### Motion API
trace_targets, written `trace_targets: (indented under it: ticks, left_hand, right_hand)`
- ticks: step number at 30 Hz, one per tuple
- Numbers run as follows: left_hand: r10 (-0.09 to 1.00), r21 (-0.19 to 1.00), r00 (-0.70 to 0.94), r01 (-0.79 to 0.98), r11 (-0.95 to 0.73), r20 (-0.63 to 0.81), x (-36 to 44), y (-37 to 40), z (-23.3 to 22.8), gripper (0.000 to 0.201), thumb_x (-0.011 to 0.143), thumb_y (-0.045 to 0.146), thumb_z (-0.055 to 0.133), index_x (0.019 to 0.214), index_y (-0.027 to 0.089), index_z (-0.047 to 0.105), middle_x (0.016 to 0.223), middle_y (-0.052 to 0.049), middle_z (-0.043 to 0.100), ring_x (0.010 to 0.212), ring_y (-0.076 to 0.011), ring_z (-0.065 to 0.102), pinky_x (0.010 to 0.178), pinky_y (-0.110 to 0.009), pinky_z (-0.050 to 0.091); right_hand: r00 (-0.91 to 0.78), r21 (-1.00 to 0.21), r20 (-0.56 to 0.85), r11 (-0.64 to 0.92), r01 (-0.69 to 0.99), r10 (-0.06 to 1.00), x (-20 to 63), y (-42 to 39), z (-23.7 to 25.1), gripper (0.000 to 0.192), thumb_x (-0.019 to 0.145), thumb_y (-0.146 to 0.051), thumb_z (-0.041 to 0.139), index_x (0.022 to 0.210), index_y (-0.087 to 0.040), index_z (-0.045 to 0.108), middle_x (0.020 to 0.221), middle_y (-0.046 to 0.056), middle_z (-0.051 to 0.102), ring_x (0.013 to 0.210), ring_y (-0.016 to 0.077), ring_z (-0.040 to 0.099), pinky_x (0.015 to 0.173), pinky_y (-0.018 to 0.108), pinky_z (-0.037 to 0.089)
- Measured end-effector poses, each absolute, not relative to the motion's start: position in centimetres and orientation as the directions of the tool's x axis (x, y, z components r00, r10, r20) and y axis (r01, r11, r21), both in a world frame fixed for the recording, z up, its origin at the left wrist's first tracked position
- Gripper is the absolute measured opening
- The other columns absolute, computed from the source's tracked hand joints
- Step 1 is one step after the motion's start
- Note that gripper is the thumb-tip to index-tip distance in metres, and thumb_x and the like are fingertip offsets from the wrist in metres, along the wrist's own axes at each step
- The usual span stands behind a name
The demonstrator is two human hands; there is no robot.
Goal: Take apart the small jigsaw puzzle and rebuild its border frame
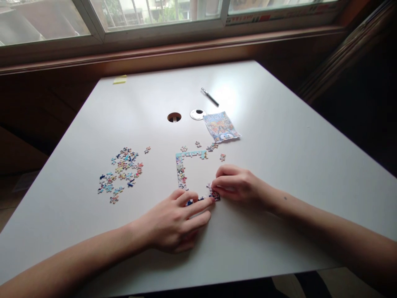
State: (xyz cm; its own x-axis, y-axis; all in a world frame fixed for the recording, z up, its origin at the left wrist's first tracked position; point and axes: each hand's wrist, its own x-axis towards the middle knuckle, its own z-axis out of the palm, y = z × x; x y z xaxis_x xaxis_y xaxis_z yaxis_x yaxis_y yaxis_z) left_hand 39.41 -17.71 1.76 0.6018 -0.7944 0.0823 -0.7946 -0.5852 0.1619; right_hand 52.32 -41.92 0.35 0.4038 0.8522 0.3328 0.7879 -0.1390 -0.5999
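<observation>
A partly joined jigsaw puzzle frame [180,171] lies on the white table, its top, left and bottom edges forming a border around bare tabletop. My left hand [182,219] rests over the bottom edge with fingers stretched along it, covering part of the joined pieces. At the lower right corner my right hand [232,182] pinches a jigsaw piece [209,188] between thumb and fingers, touching the border there. Above the frame lie a few loose pieces [184,148], and one more piece [222,157] sits off its upper right.
A pile of loose jigsaw pieces [125,165] spreads to the left. Behind the frame are a creased picture sheet [221,126], a pen [210,97], a round cover [195,114] and a hole [174,118] in the table [279,136]. A yellow sticky note [120,79] is at the far edge.
</observation>
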Motion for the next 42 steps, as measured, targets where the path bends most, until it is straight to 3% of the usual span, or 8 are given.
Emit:
trace_targets:
  ticks: [18, 21, 24, 27, 31, 36, 40, 42]
  left_hand:
    - [-0.796, 0.198, 0.602, -0.789, -0.581, 0.063, 39.3, -17.6, 1.7, 0.047, 0.088, 0.032, 0.052, 0.132, 0.014, 0.053, 0.158, -0.006, 0.039, 0.118, -0.0311, 0.042, 0.095, -0.044, 0.037]
    - [-0.794, 0.2, 0.606, -0.785, -0.587, 0.048, 39.3, -17.6, 1.6, 0.048, 0.087, 0.032, 0.053, 0.132, 0.014, 0.053, 0.159, -0.005, 0.036, 0.119, -0.0313, 0.042, 0.094, -0.044, 0.037]
    - [-0.793, 0.207, 0.608, -0.782, -0.588, 0.04, 39.4, -17.6, 1.6, 0.048, 0.087, 0.033, 0.053, 0.132, 0.015, 0.052, 0.16, -0.004, 0.035, 0.119, -0.0306, 0.041, 0.093, -0.044, 0.037]
    - [-0.794, 0.214, 0.606, -0.783, -0.584, 0.046, 39.4, -17.6, 1.7, 0.048, 0.088, 0.033, 0.053, 0.132, 0.015, 0.052, 0.159, -0.004, 0.036, 0.119, -0.03, 0.042, 0.094, -0.044, 0.037]
    - [-0.79, 0.204, 0.611, -0.782, -0.589, 0.059, 39.4, -17.7, 1.9, 0.041, 0.088, 0.032, 0.053, 0.126, 0.015, 0.055, 0.157, -0.003, 0.039, 0.117, -0.0288, 0.043, 0.093, -0.042, 0.037]
    - [-0.791, 0.191, 0.607, -0.788, -0.585, 0.082, 39.3, -17.7, 1.8, 0.04, 0.088, 0.032, 0.054, 0.124, 0.015, 0.056, 0.157, -0.005, 0.039, 0.117, -0.0286, 0.044, 0.093, -0.041, 0.039]
    - [-0.792, 0.185, 0.603, -0.792, -0.581, 0.097, 39.3, -17.6, 1.7, 0.044, 0.088, 0.033, 0.054, 0.127, 0.016, 0.054, 0.157, -0.006, 0.039, 0.118, -0.0292, 0.044, 0.096, -0.042, 0.039]
    - [-0.793, 0.186, 0.6, -0.795, -0.577, 0.102, 39.3, -17.6, 1.7, 0.044, 0.087, 0.033, 0.054, 0.128, 0.015, 0.054, 0.158, -0.005, 0.038, 0.118, -0.0291, 0.043, 0.096, -0.043, 0.039]
  right_hand:
    - [0.437, -0.667, 0.328, -0.123, 0.735, 0.838, 52.3, -41.9, 0.4, 0.011, 0.089, -0.02, 0.062, 0.084, -0.018, 0.072, 0.081, 0.005, 0.06, 0.069, 0.0116, 0.056, 0.062, 0.023, 0.046]
    - [0.577, -0.765, 0.273, -0.19, 0.615, 0.77, 52.4, -42.1, 0.4, 0.008, 0.089, -0.021, 0.062, 0.086, -0.018, 0.069, 0.075, 0.003, 0.061, 0.063, 0.0112, 0.054, 0.057, 0.024, 0.044]
    - [0.749, -0.818, 0.21, -0.306, 0.486, 0.628, 53.0, -42.2, 0.4, 0.008, 0.089, -0.024, 0.06, 0.086, -0.019, 0.065, 0.07, 0.0, 0.06, 0.059, 0.0113, 0.051, 0.054, 0.024, 0.042]
    - [0.802, -0.735, 0.272, -0.424, 0.53, 0.531, 54.2, -42.5, 0.2, 0.007, 0.087, -0.025, 0.061, 0.086, -0.02, 0.067, 0.073, 0.001, 0.062, 0.063, 0.0132, 0.053, 0.06, 0.027, 0.044]
    - [0.723, -0.503, 0.401, -0.524, 0.687, 0.563, 56.4, -42.9, 0.1, 0.01, 0.087, -0.022, 0.061, 0.086, -0.021, 0.071, 0.085, 0.004, 0.068, 0.082, 0.0196, 0.059, 0.08, 0.034, 0.048]
    - [0.682, -0.295, 0.355, -0.616, 0.731, 0.639, 59.4, -42.1, 1.0, 0.016, 0.087, -0.025, 0.063, 0.097, -0.021, 0.075, 0.094, 0.008, 0.069, 0.09, 0.0248, 0.056, 0.087, 0.041, 0.046]
    - [0.632, -0.232, 0.304, -0.588, 0.775, 0.713, 61.6, -40.5, 2.0, 0.024, 0.087, -0.029, 0.066, 0.109, -0.027, 0.076, 0.103, 0.009, 0.064, 0.092, 0.0244, 0.053, 0.089, 0.041, 0.044]
    - [0.614, -0.2, 0.241, -0.581, 0.789, 0.751, 62.4, -39.8, 2.3, 0.023, 0.085, -0.029, 0.069, 0.106, -0.031, 0.078, 0.106, 0.009, 0.062, 0.094, 0.0252, 0.051, 0.09, 0.042, 0.043]
